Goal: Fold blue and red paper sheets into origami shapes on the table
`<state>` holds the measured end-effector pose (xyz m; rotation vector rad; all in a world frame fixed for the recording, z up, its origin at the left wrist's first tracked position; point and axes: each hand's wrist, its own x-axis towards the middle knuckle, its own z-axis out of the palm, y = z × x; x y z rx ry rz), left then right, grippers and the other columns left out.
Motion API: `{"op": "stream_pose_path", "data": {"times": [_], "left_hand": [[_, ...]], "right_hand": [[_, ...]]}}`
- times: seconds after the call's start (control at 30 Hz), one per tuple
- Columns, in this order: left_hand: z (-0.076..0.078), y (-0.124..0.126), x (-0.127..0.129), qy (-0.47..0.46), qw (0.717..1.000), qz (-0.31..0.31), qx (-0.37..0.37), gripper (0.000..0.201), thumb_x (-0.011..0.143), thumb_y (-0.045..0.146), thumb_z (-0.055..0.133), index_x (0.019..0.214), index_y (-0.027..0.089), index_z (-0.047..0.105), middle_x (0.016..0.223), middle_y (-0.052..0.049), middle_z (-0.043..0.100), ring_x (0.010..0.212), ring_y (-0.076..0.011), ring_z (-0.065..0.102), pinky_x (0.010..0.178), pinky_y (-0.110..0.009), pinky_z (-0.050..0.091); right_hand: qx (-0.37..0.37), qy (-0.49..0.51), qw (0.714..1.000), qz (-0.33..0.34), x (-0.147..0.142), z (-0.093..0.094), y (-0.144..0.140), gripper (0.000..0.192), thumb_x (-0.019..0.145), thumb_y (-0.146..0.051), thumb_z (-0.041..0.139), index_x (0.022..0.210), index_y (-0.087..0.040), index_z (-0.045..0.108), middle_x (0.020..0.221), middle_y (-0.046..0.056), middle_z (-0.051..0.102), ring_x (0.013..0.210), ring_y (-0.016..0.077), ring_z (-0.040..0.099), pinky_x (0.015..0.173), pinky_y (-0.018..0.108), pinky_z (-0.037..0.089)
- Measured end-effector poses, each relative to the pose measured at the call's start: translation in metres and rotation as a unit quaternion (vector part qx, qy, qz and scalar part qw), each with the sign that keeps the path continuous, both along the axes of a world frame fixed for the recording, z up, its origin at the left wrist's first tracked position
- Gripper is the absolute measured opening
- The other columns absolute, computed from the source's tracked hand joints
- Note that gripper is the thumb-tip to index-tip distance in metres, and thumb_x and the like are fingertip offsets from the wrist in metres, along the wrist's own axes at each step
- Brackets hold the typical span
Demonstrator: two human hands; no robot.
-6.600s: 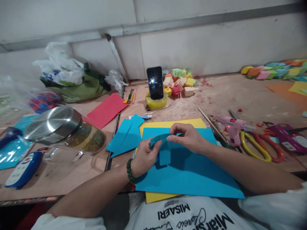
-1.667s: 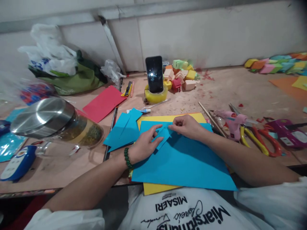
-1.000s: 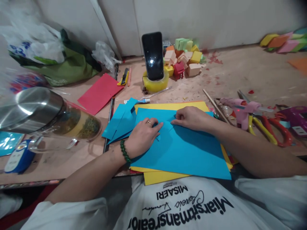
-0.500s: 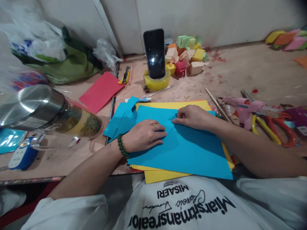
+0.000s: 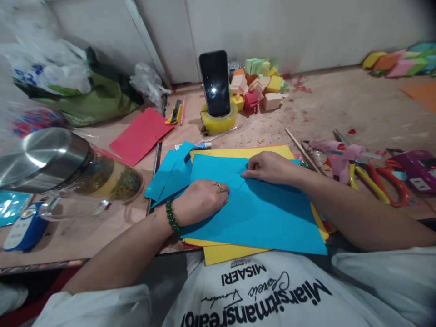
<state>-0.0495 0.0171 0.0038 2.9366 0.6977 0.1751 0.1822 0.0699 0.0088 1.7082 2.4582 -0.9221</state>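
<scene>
Left hand point(image 5: 200, 202) flat, fingers loosely curled, palm pressing small blue piece point(image 5: 235, 181) onto blue sheet point(image 5: 265, 218); no grip closed on it. Right hand point(image 5: 269, 167) fingertips pin same piece's far edge. Seconds ago piece was lifted, pinched between both hands; now flattened at bench's near edge, suggesting crease being set. Yellow sheet point(image 5: 231, 252) beneath. Glue gun point(image 5: 335, 152), scissors point(image 5: 378, 186) toward right edge; phone point(image 5: 214, 84) at back.

Person wears white T-shirt point(image 5: 259, 295) with black lettering, short white sleeves, green bead bracelet point(image 5: 171, 215) on left wrist, ring point(image 5: 218, 184) on left hand point(image 5: 200, 202).
</scene>
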Motion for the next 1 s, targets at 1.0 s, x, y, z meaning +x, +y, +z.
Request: {"op": "stream_pose_path", "data": {"times": [1.0], "left_hand": [[0.009, -0.005, 0.006, 0.051, 0.996, 0.031, -0.06, 0.026, 0.098, 0.016, 0.04, 0.086, 0.013, 0.063, 0.137, -0.013, 0.058, 0.099, -0.0227, 0.061, 0.083, -0.039, 0.055]], "right_hand": [[-0.114, 0.013, 0.993, 0.007, 0.001, 0.012, 0.005, 0.02, 0.079, -0.035, 0.068, 0.072, -0.017, 0.063, 0.061, -0.001, 0.064, 0.048, 0.0116, 0.06, 0.051, 0.022, 0.042]]}}
